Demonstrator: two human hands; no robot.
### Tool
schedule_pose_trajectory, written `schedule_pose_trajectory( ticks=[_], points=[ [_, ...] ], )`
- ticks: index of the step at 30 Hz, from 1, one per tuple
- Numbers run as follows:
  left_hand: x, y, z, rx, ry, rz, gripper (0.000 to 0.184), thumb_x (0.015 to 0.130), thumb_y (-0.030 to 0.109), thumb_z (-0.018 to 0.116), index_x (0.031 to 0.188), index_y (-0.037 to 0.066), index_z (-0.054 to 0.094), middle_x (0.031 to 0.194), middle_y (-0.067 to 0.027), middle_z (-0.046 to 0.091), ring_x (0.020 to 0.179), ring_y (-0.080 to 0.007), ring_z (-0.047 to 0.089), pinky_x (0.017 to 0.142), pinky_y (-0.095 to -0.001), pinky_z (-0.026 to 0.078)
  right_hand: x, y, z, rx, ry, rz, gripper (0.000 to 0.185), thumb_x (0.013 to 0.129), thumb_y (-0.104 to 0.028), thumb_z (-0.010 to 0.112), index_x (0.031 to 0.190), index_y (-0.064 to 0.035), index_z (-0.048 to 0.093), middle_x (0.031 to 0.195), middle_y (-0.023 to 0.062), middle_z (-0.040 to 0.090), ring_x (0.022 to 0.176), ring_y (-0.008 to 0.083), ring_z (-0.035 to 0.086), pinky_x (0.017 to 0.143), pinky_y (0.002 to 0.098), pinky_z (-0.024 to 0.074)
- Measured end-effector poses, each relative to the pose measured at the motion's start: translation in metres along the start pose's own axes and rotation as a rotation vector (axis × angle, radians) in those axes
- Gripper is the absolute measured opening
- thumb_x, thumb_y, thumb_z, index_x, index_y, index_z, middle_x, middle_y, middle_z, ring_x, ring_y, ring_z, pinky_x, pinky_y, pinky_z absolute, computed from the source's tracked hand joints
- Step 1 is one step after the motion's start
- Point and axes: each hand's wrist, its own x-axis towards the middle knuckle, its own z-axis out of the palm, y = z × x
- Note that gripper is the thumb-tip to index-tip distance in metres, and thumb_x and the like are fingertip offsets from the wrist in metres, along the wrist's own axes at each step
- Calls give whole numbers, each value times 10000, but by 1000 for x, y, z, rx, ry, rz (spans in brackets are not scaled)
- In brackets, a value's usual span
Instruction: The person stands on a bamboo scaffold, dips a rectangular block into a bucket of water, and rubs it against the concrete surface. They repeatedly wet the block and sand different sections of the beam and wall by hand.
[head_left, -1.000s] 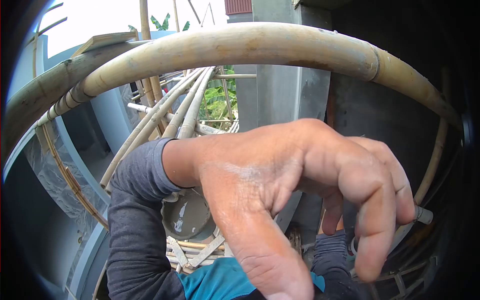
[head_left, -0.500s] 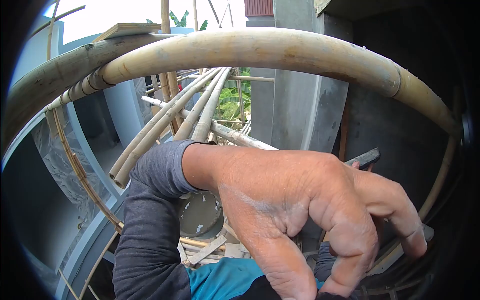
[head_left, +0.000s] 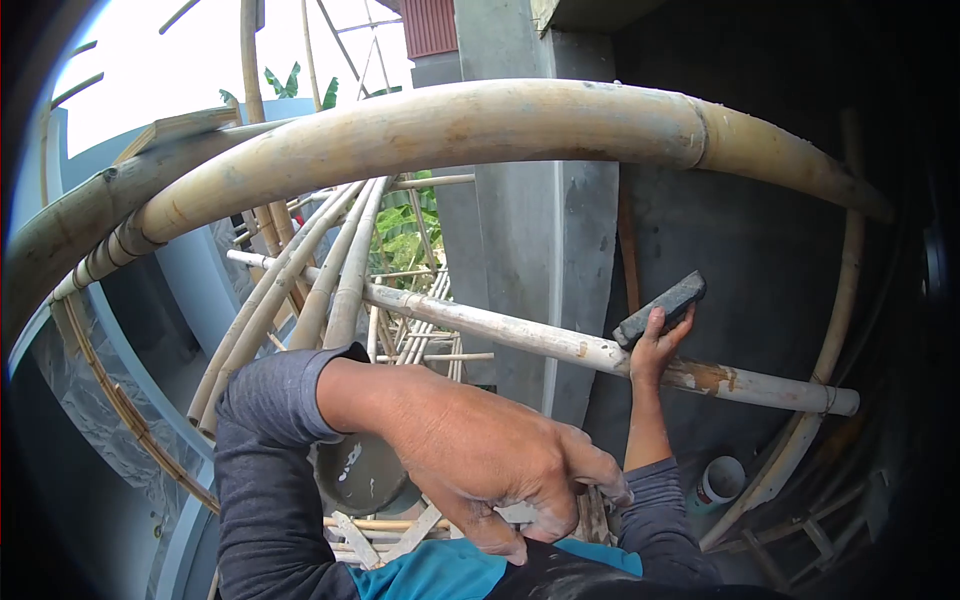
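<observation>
My left hand (head_left: pixel 490 455) is in front of my chest, palm down. Its fingers are loosely bent and apart, and I see nothing in them; the fingertips are partly hidden near my shirt. Farther right, my right hand (head_left: pixel 655 355) is raised and closed around a dark grey rectangular block (head_left: pixel 662 308) that resembles a plastering float. The block is tilted, its far end up to the right. Behind that hand runs a whitish bamboo pole (head_left: pixel 520 325). Below my left forearm is a round container of grey wet mix (head_left: pixel 355 490), partly covered by the arm.
A thick bamboo rail (head_left: pixel 430 130) crosses at head height. Several bamboo poles (head_left: pixel 290 270) slope away at left. A grey column (head_left: pixel 510 220) and a dark wall (head_left: pixel 750 260) stand ahead and right. A whitish bucket (head_left: pixel 722 478) sits low at right.
My left hand has moved left and down, closer to my body. The right hand and its block, mostly hidden behind it before, now show plainly. The view has shifted to the right.
</observation>
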Motion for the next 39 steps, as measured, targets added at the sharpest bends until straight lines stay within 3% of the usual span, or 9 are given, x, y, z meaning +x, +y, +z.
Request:
schedule_pose_trajectory(
  ticks=[6, 11, 14, 20, 22, 29, 33, 36, 39],
  points=[
    [-5, 35, -15, 348, 79, -274, 190, 823, 219, 755, 835, 39, 695, 1345, -233, 502, 1120, -352, 611, 906, -423, 510, 12, -26, -32, 308, 205, 67, 653, 1003, -301, 508, 1492, -28, 172, 1302, 163, 456, 1155, 212, 487, 1023, 341, 386],
    [-49, 78, -51, 1324, 785, -148, 301, 742, 251, 834, 673, 56, 615, 846, -122, 689, 777, -194, 682, 613, -298, 528, 94, -147, -107, 118, 388, -515, 666, 995, -230, 512, 1519, -38, 149, 1331, 138, 448, 1121, 183, 496, 983, 318, 415],
    [-92, 94, -89, 1727, 1028, -458, 344, 887, 303, 704, 769, -11, 627, 827, -148, 655, 763, -238, 624, 722, -368, 481, 147, -245, -113, -12, 285, -891, 726, 956, -225, 601, 1514, -37, 176, 1328, 161, 454, 1154, 222, 509, 987, 356, 442],
    [-121, 83, -105, 1698, 850, -801, 822, 945, 694, 339, 804, -43, 674, 747, -163, 630, 636, -210, 602, 660, -367, 474, 217, -362, -30, -857, 338, -1687, 772, 750, -487, 808, 1342, -108, 490, 1205, 177, 460, 1037, 248, 524, 797, 345, 502],
    [-109, 84, -107, 1234, 1033, -1224, 857, 895, 757, 368, 749, -18, 703, 619, -136, 621, 517, -195, 599, 584, -355, 489, 228, -369, 2, -949, 315, -1899, 635, 778, -422, 779, 1331, -227, 536, 1188, 153, 469, 1035, 268, 525, 796, 392, 476],
    [-120, 74, -109, 1336, 1144, -1045, 874, 834, 807, 426, 685, -7, 708, 521, -117, 590, 435, -168, 583, 470, -305, 474, 277, -379, 64, -1159, 482, -2286, 530, 722, -302, 802, 1172, -468, 579, 1014, 63, 403, 897, 230, 478, 680, 383, 409],
    [-123, 68, -110, 1352, 1150, -1049, 874, 840, 799, 434, 677, -17, 703, 500, -116, 576, 410, -171, 565, 446, -302, 462, 278, -406, 20, -1000, 617, -2154, 439, 792, -222, 723, 1136, -466, 599, 1022, 53, 404, 863, 215, 465, 679, 364, 408],
    [-120, 72, -110, 1363, 1133, -1095, 871, 851, 789, 427, 683, -18, 707, 499, -115, 573, 410, -169, 562, 447, -301, 465, 270, -442, -31, -1010, 743, -2171, 743, 650, -559, 853, 1177, -126, 559, 1113, 137, 451, 984, 229, 510, 703, 300, 483],
    [-119, 73, -110, 1375, 1112, -1073, 855, 861, 772, 433, 691, -19, 711, 499, -113, 572, 407, -173, 558, 446, -300, 466, 270, -464, -79, -822, 1039, -2142, 783, 598, -621, 857, 1084, -100, 531, 1046, 109, 441, 909, 214, 473, 639, 291, 466]
  ],
)
